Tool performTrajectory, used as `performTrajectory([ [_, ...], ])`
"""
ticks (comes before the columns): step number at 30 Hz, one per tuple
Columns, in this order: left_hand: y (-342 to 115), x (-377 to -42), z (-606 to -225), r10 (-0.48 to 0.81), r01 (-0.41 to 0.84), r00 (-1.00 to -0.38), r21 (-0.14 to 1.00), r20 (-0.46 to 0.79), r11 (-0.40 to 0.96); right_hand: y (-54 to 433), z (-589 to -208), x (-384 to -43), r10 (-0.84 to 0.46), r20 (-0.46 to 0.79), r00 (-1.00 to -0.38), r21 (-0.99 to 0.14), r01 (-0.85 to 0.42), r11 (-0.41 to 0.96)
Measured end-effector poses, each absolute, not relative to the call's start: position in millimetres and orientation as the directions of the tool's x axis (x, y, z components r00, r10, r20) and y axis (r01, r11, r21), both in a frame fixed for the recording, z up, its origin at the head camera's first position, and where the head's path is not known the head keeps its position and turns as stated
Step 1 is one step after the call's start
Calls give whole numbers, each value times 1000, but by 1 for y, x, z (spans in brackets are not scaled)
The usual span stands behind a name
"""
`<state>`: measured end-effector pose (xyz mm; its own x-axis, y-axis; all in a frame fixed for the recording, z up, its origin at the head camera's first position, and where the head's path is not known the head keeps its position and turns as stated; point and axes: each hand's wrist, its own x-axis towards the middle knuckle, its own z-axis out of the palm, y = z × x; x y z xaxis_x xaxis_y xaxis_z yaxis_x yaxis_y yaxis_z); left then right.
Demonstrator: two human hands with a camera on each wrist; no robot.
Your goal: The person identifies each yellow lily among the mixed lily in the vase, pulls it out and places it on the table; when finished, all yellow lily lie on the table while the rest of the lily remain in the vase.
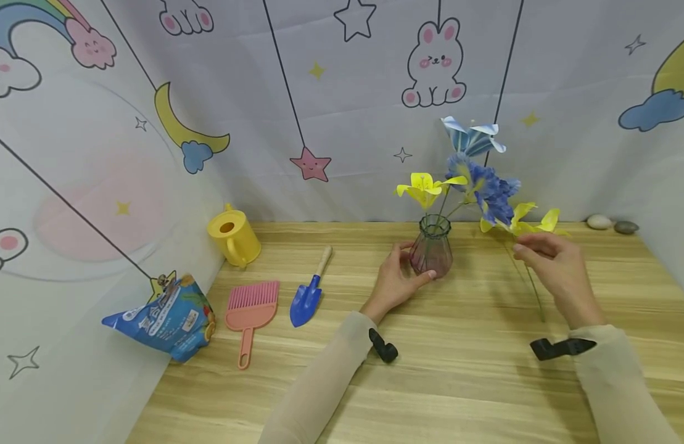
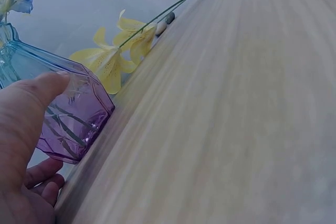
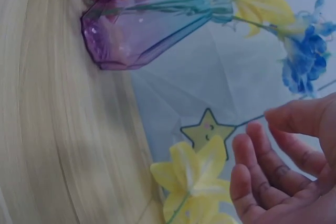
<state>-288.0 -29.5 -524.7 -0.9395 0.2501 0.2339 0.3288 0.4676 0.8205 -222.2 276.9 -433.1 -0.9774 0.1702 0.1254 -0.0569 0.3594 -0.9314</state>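
My left hand (image 1: 396, 280) grips the lower body of a ribbed glass vase (image 1: 432, 251), thumb in front and fingers around the far side. The vase stands upright, teal at the neck and purple at the base. Out of it rise a yellow lily (image 1: 422, 189), a ruffled blue flower (image 1: 490, 188) and a pale blue lily (image 1: 475, 139). My right hand (image 1: 566, 271) hovers to the right, fingers loosely bent, with nothing between them in the right wrist view. Beyond it, yellow lilies (image 2: 107, 65) with green stems lie on the table.
Left of the vase lie a blue trowel (image 1: 306, 302) and a pink brush-like tool (image 1: 252, 316). A yellow watering can (image 1: 234, 237) and a blue bag (image 1: 169, 320) stand by the left wall. Two stones (image 1: 599, 222) sit at the back right. A printed cloth backs the wooden table (image 1: 458, 382).
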Motion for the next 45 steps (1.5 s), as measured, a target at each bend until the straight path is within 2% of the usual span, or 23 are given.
performTrajectory([
  [6, -29, -289, -525, 244, 316, -944, 826, 224, 466, 266, -429, -223, 150, 150, -977, -942, -95, 322],
  [14, -31, -289, -523, 244, 312, -945, 832, 219, 459, 243, -426, -230, 105, 204, -973, -974, -192, 120],
  [27, -38, -289, -526, 221, 322, -941, 878, 256, 354, 206, -424, -240, 72, 270, -960, -963, -267, 45],
  [36, -41, -289, -531, 208, 353, -929, 901, 306, 253, 184, -422, -243, 92, 322, -942, -947, -320, 40],
  [40, -41, -289, -533, 203, 362, -925, 906, 320, 221, 174, -421, -244, 113, 319, -941, -946, -307, 109],
  [45, -40, -287, -532, 211, 371, -920, 907, 330, 200, 165, -421, -246, 134, 372, -919, -917, -341, 207],
])
